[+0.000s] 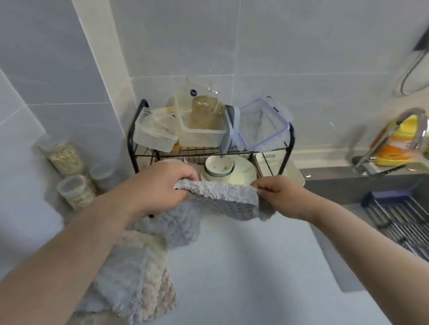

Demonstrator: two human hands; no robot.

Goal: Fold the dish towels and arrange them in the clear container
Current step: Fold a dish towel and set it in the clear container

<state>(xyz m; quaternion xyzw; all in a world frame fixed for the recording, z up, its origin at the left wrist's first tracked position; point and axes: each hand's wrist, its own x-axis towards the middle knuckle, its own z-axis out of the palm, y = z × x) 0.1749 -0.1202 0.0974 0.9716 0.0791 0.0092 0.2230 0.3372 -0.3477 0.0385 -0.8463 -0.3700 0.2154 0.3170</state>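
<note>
Above the pale worktop (239,273), left hand (160,187) and right hand (280,196) hold a grey waffle-weave dish towel (218,199) taut, fingers clamped on its top corners, likely squaring it to fold; beige and grey towel pile (130,278) near left, clear plastic container (199,123) on far black wire rack (208,152)
</note>
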